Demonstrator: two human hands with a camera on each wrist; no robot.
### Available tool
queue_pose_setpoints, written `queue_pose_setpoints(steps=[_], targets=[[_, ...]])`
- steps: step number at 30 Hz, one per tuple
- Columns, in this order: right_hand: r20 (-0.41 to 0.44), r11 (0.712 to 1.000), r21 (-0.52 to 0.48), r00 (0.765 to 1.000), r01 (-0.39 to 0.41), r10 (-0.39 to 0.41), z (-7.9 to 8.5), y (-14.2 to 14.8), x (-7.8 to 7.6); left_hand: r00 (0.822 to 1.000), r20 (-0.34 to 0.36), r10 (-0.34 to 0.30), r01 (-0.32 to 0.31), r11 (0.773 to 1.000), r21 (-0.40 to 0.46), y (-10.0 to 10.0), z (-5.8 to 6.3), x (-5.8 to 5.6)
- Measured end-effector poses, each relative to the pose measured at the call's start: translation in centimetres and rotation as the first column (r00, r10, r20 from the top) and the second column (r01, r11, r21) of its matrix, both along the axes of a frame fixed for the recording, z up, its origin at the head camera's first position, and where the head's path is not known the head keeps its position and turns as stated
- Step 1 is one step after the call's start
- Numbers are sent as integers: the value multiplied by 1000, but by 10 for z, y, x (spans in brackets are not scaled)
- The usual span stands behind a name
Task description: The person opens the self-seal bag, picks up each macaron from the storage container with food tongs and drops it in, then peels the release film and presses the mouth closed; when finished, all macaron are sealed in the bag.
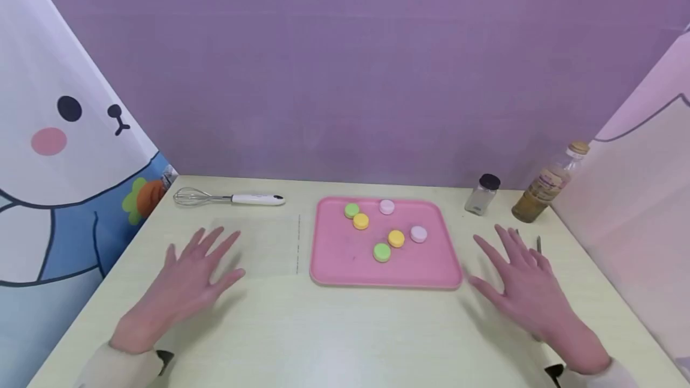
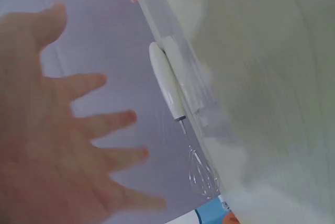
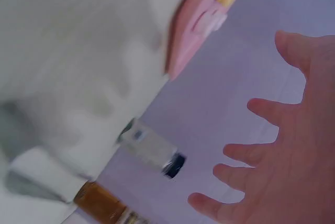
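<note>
My left hand (image 1: 185, 280), fingers spread and holding nothing, hovers over the left side of the table. Beyond it lies a whisk (image 1: 257, 199) with a white handle, also visible in the left wrist view. Beside that hand a clear, flat plastic sheet or bag (image 1: 269, 247) lies on the table. My right hand (image 1: 525, 289) is likewise spread and free of objects, at the right of a pink tray (image 1: 334, 265). Two thin metal tips (image 1: 538, 244) show past its fingers; the rest of that tool is mostly hidden. On the tray sit green (image 1: 381, 252), yellow (image 1: 396, 238) and pale lilac (image 1: 418, 233) macaron-like rounds, two of each.
At the back right stand a small clear jar (image 1: 481, 196) with a black lid and a corked glass bottle (image 1: 545, 187) holding brown liquid. A purple backdrop (image 1: 345, 76) rises behind the table (image 1: 334, 340); printed cloths hang at both sides.
</note>
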State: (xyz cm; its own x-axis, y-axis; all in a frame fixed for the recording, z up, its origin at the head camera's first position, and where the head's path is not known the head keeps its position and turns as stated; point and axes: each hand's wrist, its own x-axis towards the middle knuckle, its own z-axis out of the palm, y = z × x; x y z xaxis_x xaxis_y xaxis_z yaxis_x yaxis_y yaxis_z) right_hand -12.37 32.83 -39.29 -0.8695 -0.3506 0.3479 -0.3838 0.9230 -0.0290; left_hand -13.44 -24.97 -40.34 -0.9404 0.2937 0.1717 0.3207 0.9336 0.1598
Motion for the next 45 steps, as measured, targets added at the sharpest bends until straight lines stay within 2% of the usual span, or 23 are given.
queue_pose_setpoints(steps=[4,7,12,17,21,24,30,36,39,41,44,45], targets=[[-48,997,2,996,-72,72,6,-20,-3,989,-110,-96,95,995,-14,2,0,-10],[-83,990,-4,987,-142,141,10,-38,-7,980,-134,-144,144,990,-9,5,0,-20],[-31,975,-69,977,-212,210,12,-68,-13,987,-37,-154,155,986,56,14,-3,-35],[30,957,-124,963,-261,267,12,-101,-21,987,39,-156,150,982,113,21,-5,-45],[54,942,-137,947,-307,317,13,-126,-30,980,112,-164,148,979,139,22,-5,-52],[112,931,-172,932,-322,344,14,-144,-36,973,157,-171,147,977,155,23,-5,-55],[264,908,-283,885,-310,384,10,-181,-47,969,179,-169,140,977,163,25,-8,-60],[297,877,-307,839,-369,456,4,-218,-63,968,209,-139,108,982,152,28,-9,-62],[301,880,-269,834,-391,463,3,-235,-71,967,217,-133,98,982,161,28,-9,-63],[298,890,-188,839,-415,454,3,-245,-77,966,222,-133,96,981,169,29,-9,-64],[304,896,-122,844,-426,443,2,-259,-84,963,237,-132,91,980,177,29,-11,-66],[285,884,-7,847,-467,450,1,-264,-87,961,242,-130,88,980,176,30,-11,-66]])
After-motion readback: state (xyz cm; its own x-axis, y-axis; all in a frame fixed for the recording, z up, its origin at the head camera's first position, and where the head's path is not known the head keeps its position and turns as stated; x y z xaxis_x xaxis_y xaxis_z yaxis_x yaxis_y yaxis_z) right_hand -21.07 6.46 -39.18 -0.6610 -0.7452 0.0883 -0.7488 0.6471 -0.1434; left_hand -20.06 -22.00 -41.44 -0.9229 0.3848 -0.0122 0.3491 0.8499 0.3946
